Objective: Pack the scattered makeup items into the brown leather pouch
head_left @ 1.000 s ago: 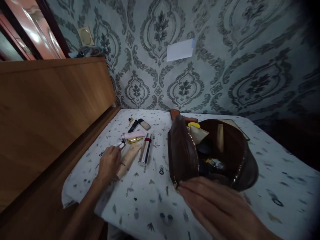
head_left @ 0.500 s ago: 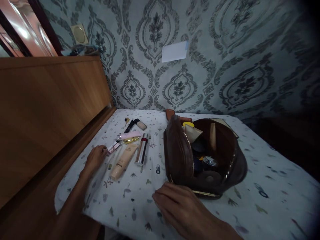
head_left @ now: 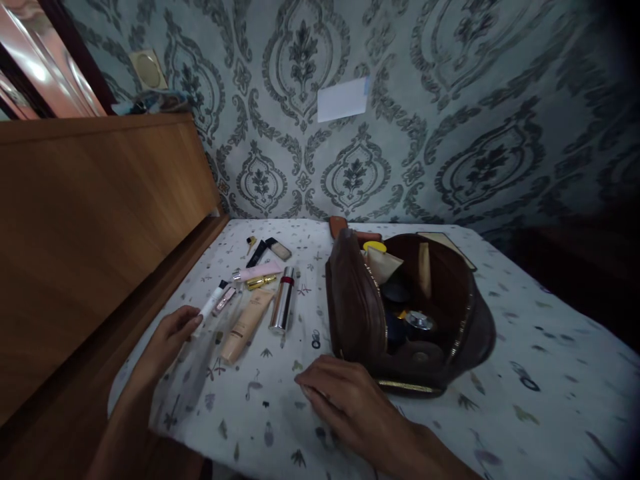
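On the left of the cloth, my left hand (head_left: 173, 328) pinches the lower end of a white tube with a black cap (head_left: 211, 301). Right beside that tube lies a small pink lip gloss tube (head_left: 225, 301). A beige cosmetic tube (head_left: 247, 325), a silver cylinder with a red band (head_left: 283, 303), a gold tube (head_left: 261, 282) and a pale pink tube (head_left: 256, 271) are grouped nearby. My right hand (head_left: 345, 403) rests closed on the cloth, before the open brown bag (head_left: 353, 300); I see nothing in its fingers.
Inside the bag are a yellow-capped tube (head_left: 383, 262), a round silver-topped item (head_left: 420, 321) and other cosmetics. Farther back lie a black tube (head_left: 257, 253) and a small compact-like item (head_left: 278, 249). A wooden cabinet (head_left: 115, 213) borders the left; a patterned wall (head_left: 300, 153) stands behind.
My left hand has drawn slightly back toward me, and the white tube now shows in its fingers beside the lip gloss. My right hand has shifted a little left and its fingers remain together.
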Action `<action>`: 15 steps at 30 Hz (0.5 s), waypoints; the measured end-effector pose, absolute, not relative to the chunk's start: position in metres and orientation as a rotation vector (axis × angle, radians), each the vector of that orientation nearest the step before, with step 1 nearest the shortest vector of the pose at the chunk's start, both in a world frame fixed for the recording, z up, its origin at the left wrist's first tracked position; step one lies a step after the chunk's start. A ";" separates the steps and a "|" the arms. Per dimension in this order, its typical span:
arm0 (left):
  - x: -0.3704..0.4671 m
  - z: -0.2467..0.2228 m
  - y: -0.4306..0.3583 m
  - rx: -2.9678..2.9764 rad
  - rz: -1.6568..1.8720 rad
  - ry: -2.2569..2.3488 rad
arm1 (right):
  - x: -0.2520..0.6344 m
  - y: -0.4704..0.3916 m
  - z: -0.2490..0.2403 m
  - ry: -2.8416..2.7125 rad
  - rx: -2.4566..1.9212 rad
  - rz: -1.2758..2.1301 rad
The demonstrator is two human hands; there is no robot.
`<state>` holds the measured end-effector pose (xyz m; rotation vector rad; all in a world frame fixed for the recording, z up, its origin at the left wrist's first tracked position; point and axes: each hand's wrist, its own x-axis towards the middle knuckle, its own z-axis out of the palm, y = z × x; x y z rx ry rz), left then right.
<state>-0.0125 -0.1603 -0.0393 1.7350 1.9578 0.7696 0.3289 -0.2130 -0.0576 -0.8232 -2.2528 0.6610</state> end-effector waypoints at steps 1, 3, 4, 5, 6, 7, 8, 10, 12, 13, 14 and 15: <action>-0.004 -0.032 -0.167 1.716 0.792 1.881 | 0.327 -0.212 -0.057 -2.173 -0.850 0.737; 0.017 -0.021 -0.179 1.639 0.845 1.645 | 0.323 -0.212 -0.053 -1.993 -0.929 0.881; 0.028 -0.017 -0.184 1.607 0.840 1.534 | 0.321 -0.212 -0.049 -1.895 -0.962 0.955; 0.039 -0.015 -0.189 1.581 0.808 1.436 | 0.319 -0.212 -0.045 -1.789 -0.971 1.035; 0.049 -0.014 -0.192 1.563 0.754 1.357 | 0.318 -0.212 -0.039 -1.682 -0.958 1.119; 0.058 -0.014 -0.194 1.556 0.689 1.281 | 0.318 -0.213 -0.034 -1.582 -0.904 1.212; 0.066 -0.016 -0.195 1.552 0.618 1.202 | 0.319 -0.213 -0.028 -1.495 -0.842 1.286; 0.082 -0.022 -0.194 1.540 0.492 1.044 | 0.326 -0.213 -0.017 -1.392 -0.770 1.366; 0.100 -0.028 -0.194 1.493 0.424 0.909 | 0.337 -0.216 -0.007 -1.330 -0.756 1.413; 0.110 -0.029 -0.194 1.456 0.419 0.866 | 0.344 -0.218 -0.003 -1.304 -0.758 1.433; 0.120 -0.030 -0.196 1.418 0.428 0.843 | 0.352 -0.220 0.001 -1.284 -0.766 1.447; 0.131 -0.029 -0.198 1.393 0.447 0.834 | 0.360 -0.223 0.006 -1.270 -0.780 1.445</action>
